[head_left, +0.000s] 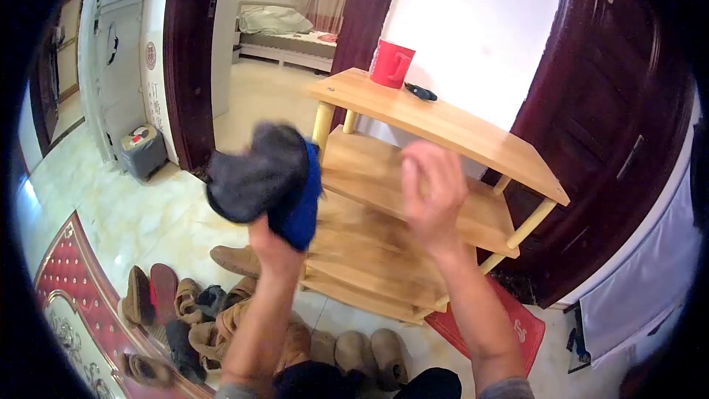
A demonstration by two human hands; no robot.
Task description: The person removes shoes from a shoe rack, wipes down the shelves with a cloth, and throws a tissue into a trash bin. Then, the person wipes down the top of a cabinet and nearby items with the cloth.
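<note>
My left hand (273,251) is closed around the lower part of a black and blue shoe (258,181), blurred by motion and held up left of the wooden shoe rack (443,122). It may be a pair; the blur hides this. In front of the rack's upper shelves is my right hand (436,188), also slightly blurred. Its fingers are loosely curved, with a gap to the thumb, and no object shows in them. A red mug (391,64) stands on the rack's top board beside a small dark object (421,91).
Several brown and dark shoes (210,329) crowd the floor at lower left, near a patterned red rug (74,266). Pale clogs (369,355) sit by my legs. A red mat (502,318) lies under the rack's right side. A grey bin (144,151) stands near the doorway.
</note>
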